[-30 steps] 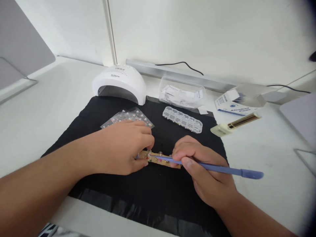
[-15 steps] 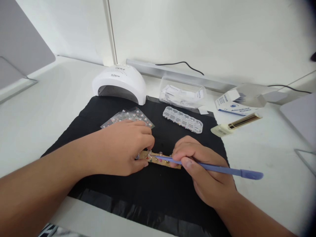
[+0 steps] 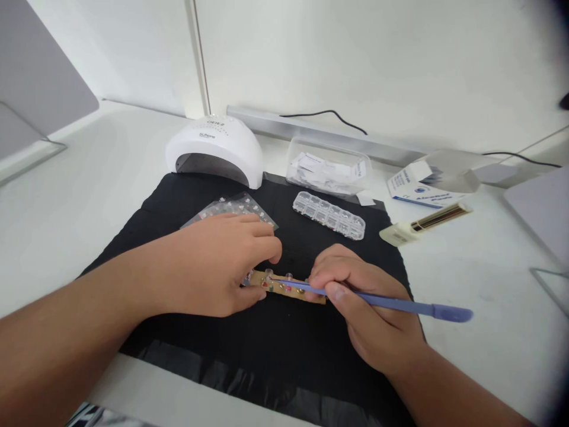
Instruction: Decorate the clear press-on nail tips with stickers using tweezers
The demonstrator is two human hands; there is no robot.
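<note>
The left hand [image 3: 222,267] pinches one end of the tan strip [image 3: 288,288] on the black mat [image 3: 284,356], while the right hand [image 3: 355,296] grips a blue pen [image 3: 400,305], tip on the strip; a slip could knock the tiny gems loose. Behind, a clear divided box [image 3: 329,214] holds small stones and a lidded tub [image 3: 326,169] holds white packets

A black mat [image 3: 284,350] lies on the white counter [image 3: 66,201], with a white nail lamp [image 3: 216,149] at its far left corner and a sticker sheet [image 3: 222,207] just inside that corner. A clear bead box [image 3: 329,214] sits near the mat's far edge, a clear tub of packets [image 3: 326,169] beyond it. Toward the counter's right edge lie a cream-and-gold file [image 3: 424,224] and a blue-and-white carton [image 3: 413,188].
</note>
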